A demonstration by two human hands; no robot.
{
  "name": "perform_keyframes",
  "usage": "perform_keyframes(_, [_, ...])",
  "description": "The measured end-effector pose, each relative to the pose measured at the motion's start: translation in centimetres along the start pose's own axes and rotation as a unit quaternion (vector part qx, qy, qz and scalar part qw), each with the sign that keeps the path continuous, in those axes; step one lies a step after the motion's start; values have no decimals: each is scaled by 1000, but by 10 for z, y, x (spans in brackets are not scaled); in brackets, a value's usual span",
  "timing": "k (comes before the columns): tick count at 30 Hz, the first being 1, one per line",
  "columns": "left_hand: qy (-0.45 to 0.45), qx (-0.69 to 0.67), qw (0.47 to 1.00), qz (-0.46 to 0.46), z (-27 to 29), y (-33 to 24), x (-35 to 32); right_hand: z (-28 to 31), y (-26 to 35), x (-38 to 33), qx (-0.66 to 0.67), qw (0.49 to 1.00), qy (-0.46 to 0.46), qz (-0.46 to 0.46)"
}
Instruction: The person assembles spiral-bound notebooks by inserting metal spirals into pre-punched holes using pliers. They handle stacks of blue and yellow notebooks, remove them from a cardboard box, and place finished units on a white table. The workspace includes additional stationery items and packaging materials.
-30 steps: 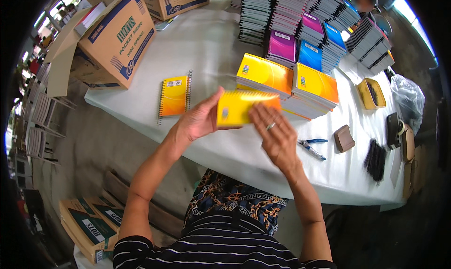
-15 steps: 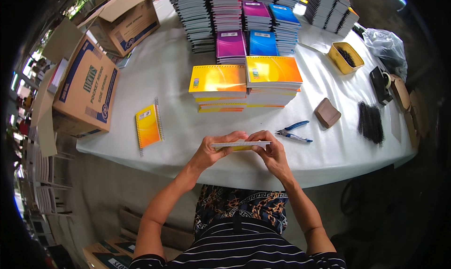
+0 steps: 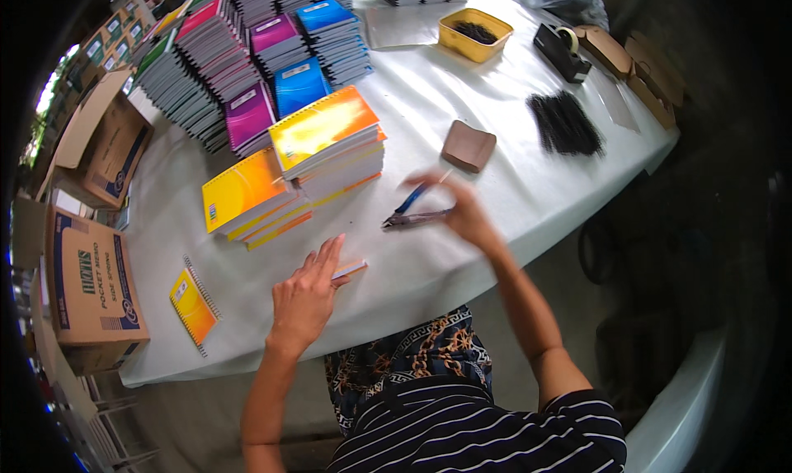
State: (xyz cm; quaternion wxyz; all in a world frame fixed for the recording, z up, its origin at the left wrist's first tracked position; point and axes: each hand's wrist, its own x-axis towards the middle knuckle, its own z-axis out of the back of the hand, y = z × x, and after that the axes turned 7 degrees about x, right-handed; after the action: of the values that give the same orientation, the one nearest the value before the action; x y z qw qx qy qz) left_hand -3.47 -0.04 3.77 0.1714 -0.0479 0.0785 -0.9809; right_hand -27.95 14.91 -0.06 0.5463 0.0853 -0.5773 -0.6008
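Note:
My left hand (image 3: 305, 301) is closed on a thin notebook (image 3: 351, 269), which shows edge-on beyond the fingers near the table's front edge; most of it is hidden by the hand. Farther right, my right hand (image 3: 460, 205) is smeared by motion at the handles of blue-handled cutting pliers (image 3: 412, 211). Whether its fingers grip them cannot be made out. Beyond my left hand stand two stacks of yellow-orange notebooks (image 3: 247, 194). To its left lies a single yellow-orange notebook (image 3: 195, 306) with a spiral wire sticking out past its end.
Purple notebooks (image 3: 249, 116) and blue notebooks (image 3: 302, 87) are piled at the back left. Cardboard boxes (image 3: 101, 283) line the left side. A brown pad (image 3: 469, 146), black spiral coils (image 3: 565, 123), a yellow tub (image 3: 474, 35) and a tape dispenser (image 3: 562, 54) sit toward the right.
My right hand has let go of the notebook and moved right to the pliers. The left hand keeps the notebook, now lower. The view has swung toward the right.

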Motion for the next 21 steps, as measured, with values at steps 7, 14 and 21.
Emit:
perform_keyframes(7, [131, 4, 991, -32, 20, 7, 10, 219, -132, 33, -602, 742, -195, -221])
perform_keyframes(14, [63, -20, 998, -7, 6, 10, 8, 256, -156, 34, -611, 757, -104, -209])
perform_keyframes(21, [21, -10, 999, -24, 3, 8, 8, 150, -23, 55, -428, 897, -47, -101])
